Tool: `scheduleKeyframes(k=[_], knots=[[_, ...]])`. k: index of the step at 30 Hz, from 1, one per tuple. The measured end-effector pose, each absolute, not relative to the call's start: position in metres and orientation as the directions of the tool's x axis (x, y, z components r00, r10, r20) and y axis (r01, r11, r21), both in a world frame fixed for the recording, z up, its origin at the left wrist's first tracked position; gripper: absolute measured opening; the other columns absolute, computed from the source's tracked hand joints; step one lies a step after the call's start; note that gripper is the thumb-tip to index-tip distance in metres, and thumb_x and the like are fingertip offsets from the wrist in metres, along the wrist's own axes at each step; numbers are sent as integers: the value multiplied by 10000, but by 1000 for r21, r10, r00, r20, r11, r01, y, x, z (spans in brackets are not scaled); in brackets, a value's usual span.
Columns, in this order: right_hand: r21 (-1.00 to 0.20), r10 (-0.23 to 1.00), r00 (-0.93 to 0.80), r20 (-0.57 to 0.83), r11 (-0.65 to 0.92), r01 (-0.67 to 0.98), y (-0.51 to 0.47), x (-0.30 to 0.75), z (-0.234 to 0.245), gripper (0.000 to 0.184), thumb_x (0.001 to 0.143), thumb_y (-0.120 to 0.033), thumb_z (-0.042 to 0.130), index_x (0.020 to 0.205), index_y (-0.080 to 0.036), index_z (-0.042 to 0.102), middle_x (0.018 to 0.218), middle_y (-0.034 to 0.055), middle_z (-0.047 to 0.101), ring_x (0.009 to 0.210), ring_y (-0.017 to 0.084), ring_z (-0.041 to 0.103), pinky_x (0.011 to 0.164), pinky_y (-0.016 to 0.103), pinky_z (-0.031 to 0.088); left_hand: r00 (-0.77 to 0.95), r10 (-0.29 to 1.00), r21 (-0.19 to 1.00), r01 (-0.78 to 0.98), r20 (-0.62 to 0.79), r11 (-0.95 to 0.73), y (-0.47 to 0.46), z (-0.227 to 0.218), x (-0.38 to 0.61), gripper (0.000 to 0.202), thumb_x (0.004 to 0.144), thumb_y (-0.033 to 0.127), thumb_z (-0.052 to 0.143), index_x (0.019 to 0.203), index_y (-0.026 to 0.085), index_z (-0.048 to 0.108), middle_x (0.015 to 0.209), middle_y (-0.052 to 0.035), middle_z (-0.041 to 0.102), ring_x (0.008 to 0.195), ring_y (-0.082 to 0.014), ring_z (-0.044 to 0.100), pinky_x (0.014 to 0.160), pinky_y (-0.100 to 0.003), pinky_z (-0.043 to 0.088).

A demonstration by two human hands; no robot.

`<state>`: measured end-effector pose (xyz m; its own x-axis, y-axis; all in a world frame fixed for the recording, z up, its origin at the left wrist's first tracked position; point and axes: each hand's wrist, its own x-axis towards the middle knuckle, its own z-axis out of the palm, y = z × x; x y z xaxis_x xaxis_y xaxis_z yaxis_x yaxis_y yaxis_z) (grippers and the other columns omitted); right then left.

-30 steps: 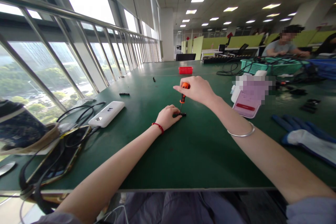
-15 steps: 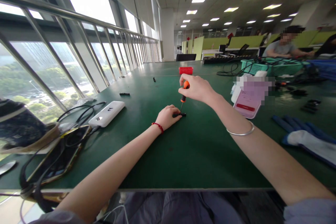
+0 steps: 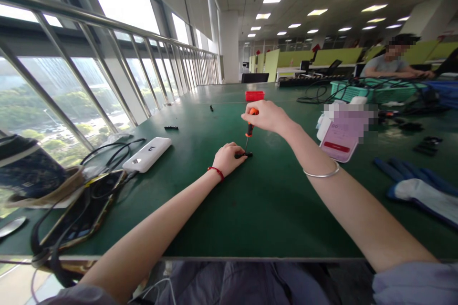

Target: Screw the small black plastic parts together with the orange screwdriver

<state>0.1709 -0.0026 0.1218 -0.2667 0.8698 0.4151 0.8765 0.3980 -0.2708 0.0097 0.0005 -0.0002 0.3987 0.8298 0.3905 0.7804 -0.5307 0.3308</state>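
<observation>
Small black flat part sits on the green matte table top, roughly mid-table, pinned at its left end by the left hand. Left hand is curled, fingertips pinching the part, palm side down on the table; red string bracelet on that wrist. Orange-and-black-handled small screwdriver stands nearly upright, tip down on the part. Right hand is closed around the top of the handle from 1 o'clock, above the part; thin silver bangle further down that forearm.

Outward from the part:
- 12 o'clock, far: small red plastic bin.
- 10 o'clock: short black strip, well apart.
- 9 o'clock: white rectangular power bank with black cables.
- 3 o'clock: pink-and-white card, partly blurred.
- 4 o'clock, table edge: blue-and-grey work glove.
- 2 o'clock, far: teal plastic basket; another person seated behind it.
</observation>
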Motion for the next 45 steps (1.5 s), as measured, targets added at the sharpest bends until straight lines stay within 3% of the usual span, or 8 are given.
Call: scheduleKeyframes(k=[8,13,19,23,27,33,38,45], knots=[[-252,848,-266,459,411,876,-4,167,120,267,707,-400,542,913,-244,606,802,6,645,687,161,531,590,261,343,405,829,344,771,385,-536,4,-2,8,166,774,307,588,835,198,699,875,-37,623,839,-192,577,746,-301,467],[-262,859,-250,447,393,881,-3,167,120,311,783,-466,448,753,-216,631,775,35,646,703,170,543,585,264,342,420,825,353,759,378,-547,5,-2,7,176,777,310,593,854,196,703,875,-35,628,839,-187,581,754,-293,471],[-261,842,-242,482,401,878,1,171,117,291,689,-391,551,930,-235,600,791,7,642,674,159,531,561,254,324,435,820,356,749,372,-558,6,-1,6,187,779,306,587,868,192,706,879,-37,626,833,-186,581,754,-295,470],[-314,863,-276,423,425,849,2,171,117,330,729,-509,508,764,-205,630,733,18,634,642,147,519,545,251,321,446,814,361,738,373,-570,7,-2,4,188,779,291,582,878,194,709,875,-37,620,822,-179,580,752,-293,473],[-375,863,-348,367,480,794,-4,175,117,304,745,-454,511,669,-194,649,618,7,605,578,130,496,528,245,319,449,808,356,735,383,-577,6,-2,3,179,776,281,582,876,197,705,867,-35,618,822,-178,574,762,-299,471],[-456,728,-18,685,447,769,-17,195,72,362,851,-414,386,784,-175,649,701,37,643,651,151,560,579,242,374,431,815,361,743,387,-564,5,-2,4,159,754,263,587,847,187,690,856,-34,617,819,-172,574,749,-292,477],[-310,834,-271,481,451,837,-15,205,15,314,869,-393,410,1010,-278,666,884,23,665,778,184,600,603,263,395,415,818,396,726,398,-562,4,-1,3,150,743,261,582,820,178,679,832,-28,620,782,-159,586,717,-272,480],[-208,892,-303,334,384,900,-7,197,3,400,913,-327,311,1223,-365,561,859,63,555,672,176,556,538,278,351,331,844,543,654,421,-527,5,-1,-1,139,760,255,587,833,163,661,838,-28,667,756,-148,604,717,-266,490]])
